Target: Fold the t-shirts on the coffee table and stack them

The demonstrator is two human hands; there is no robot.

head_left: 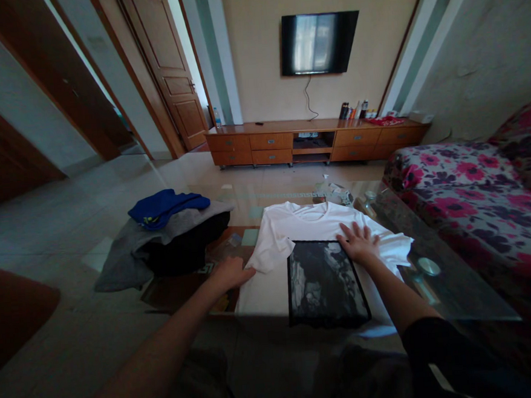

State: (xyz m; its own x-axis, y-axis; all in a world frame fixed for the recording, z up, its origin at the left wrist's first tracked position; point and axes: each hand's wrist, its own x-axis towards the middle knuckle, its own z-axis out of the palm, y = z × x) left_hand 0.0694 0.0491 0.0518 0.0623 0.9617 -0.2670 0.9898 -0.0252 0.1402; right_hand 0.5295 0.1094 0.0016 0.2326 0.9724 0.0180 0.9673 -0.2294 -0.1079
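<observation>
A white T-shirt [263, 296] with a dark black-and-grey print [326, 282] is spread over the glass coffee table [472, 296], its neckline facing away from me. The lower part reaches the table's near edge. My left hand [231, 275] is closed at the shirt's left side, thumb and fingers pinching the cloth by the left sleeve, which lies folded inward over the body. Flat on the right part of the chest, my right hand [360, 244] presses with its fingers spread, beside the print's upper right corner. The right sleeve [398, 247] points outward.
Left of the shirt is a clothes pile: a blue garment [168, 207] on grey [124, 254] and black [182, 247] ones. A floral sofa [469, 197] stands right. Beyond are a wooden TV cabinet [268, 141], a wall television [321, 43] and a door [162, 60].
</observation>
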